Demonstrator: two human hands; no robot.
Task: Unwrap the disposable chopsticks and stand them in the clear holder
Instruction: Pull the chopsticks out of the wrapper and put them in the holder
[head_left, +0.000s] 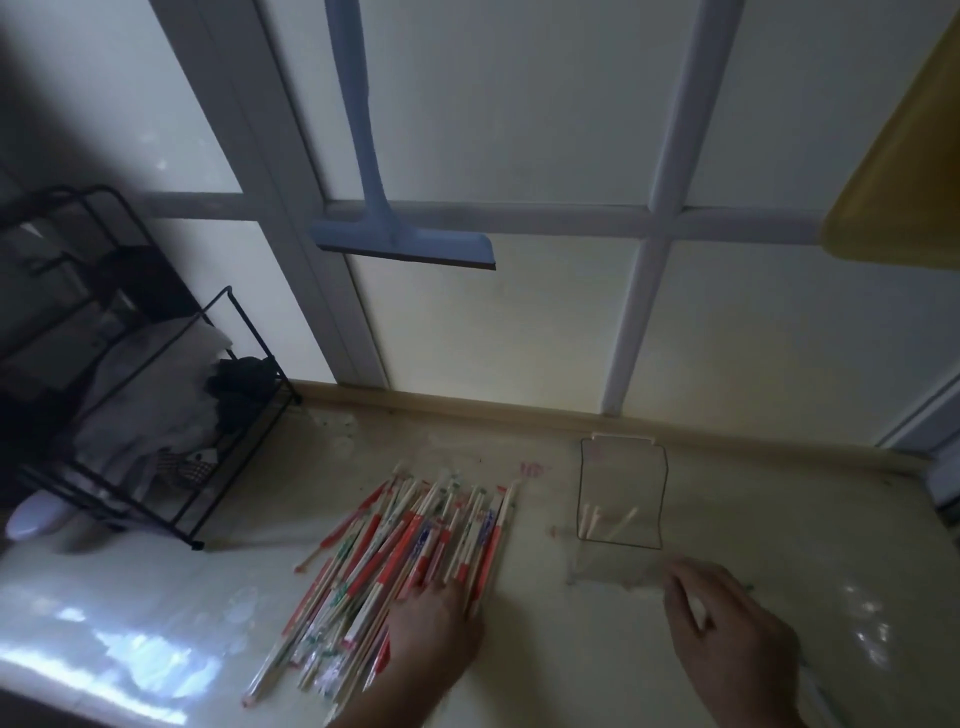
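Clear holder (622, 493) with few bare chopsticks (592, 519), wrapped pile (415, 551) beside

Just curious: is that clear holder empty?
Not empty: the clear holder already has a few bare chopsticks standing inside it.

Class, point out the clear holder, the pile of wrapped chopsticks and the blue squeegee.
clear holder (652, 467): head view, bare upper wall.
pile of wrapped chopsticks (415, 540): head view, middle of pile.
blue squeegee (402, 244): head view, blade head.

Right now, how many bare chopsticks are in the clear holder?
3 visible in the clear holder: two chopsticks close together at its left side, one chopstick leaning near the middle. Only their lower ends show clearly; more may be hidden by blur.
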